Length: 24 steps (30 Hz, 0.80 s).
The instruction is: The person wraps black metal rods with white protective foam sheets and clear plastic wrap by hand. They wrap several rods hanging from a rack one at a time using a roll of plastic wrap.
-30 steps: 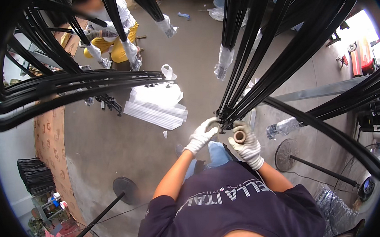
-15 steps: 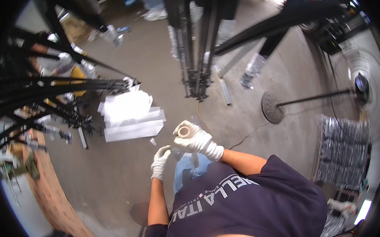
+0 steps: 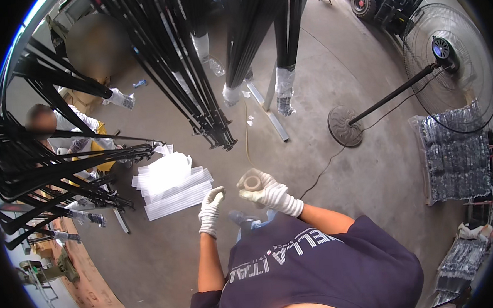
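My right hand [image 3: 266, 193], in a white knit glove, grips a roll of beige tape [image 3: 252, 182]. The roll's round opening faces up, and its edge shows between thumb and fingers. To its left, my left hand [image 3: 211, 206] wears a matching glove. Its fingers are bent and pressed together at the tip; anything between them is too small to make out. A gap separates the two hands. Just beyond the left hand lies a stack of white sheets or strips [image 3: 177, 201], glaring bright at its far end.
Bundles of long black bars [image 3: 186, 73] stand ahead; more black bars [image 3: 64, 186] crowd the left, near another person [image 3: 78, 126]. A pedestal fan [image 3: 391, 95], its cord on the floor, and plastic-wrapped stacks [image 3: 457, 154] are at right. A forklift [image 3: 375, 2] stands far off.
The view has swung, bringing the fan and forklift into clearer sight. My left hand is farther from my body's front, its fingers more drawn together; the right still grips the tape roll.
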Tool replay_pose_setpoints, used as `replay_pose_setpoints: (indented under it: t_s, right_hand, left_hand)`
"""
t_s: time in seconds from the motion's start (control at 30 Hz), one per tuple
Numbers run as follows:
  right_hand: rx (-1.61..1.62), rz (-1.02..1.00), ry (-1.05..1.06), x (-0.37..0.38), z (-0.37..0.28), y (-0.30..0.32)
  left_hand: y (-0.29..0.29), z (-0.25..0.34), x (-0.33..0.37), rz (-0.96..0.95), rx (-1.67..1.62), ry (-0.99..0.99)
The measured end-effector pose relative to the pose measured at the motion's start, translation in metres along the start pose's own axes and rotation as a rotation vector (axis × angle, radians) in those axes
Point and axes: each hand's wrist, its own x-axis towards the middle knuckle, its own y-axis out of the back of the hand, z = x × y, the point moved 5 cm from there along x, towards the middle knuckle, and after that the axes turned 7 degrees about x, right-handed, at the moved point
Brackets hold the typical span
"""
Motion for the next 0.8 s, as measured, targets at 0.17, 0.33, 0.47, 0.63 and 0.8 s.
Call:
replay_pose_setpoints:
  t_s: [0.17, 0.33, 0.47, 0.63, 0.8]
  right_hand:
    - [-0.019, 0.033, -0.021, -0.007, -0.003, 0.059]
    - [0.075, 0.099, 0.054, -0.007, -0.01, 0.085]
    - [0.203, 0.013, -0.067, 0.01, 0.012, 0.075]
    - [0.152, -0.123, -0.187, 0.046, 0.075, 0.016]
    - [-0.194, -0.365, -0.335, 0.07, 0.161, -0.053]
  left_hand:
    - [-0.06, 0.02, 0.013, -0.057, 0.006, -0.024]
    - [-0.073, 0.012, 0.013, 0.015, 0.105, 0.019]
    - [-0.085, 0.029, -0.005, 0.058, 0.006, 0.051]
    - [-0.082, 0.036, -0.043, -0.138, -0.152, -0.155]
    - [-0.033, -0.05, -0.042, 0.194, -0.549, -0.065]
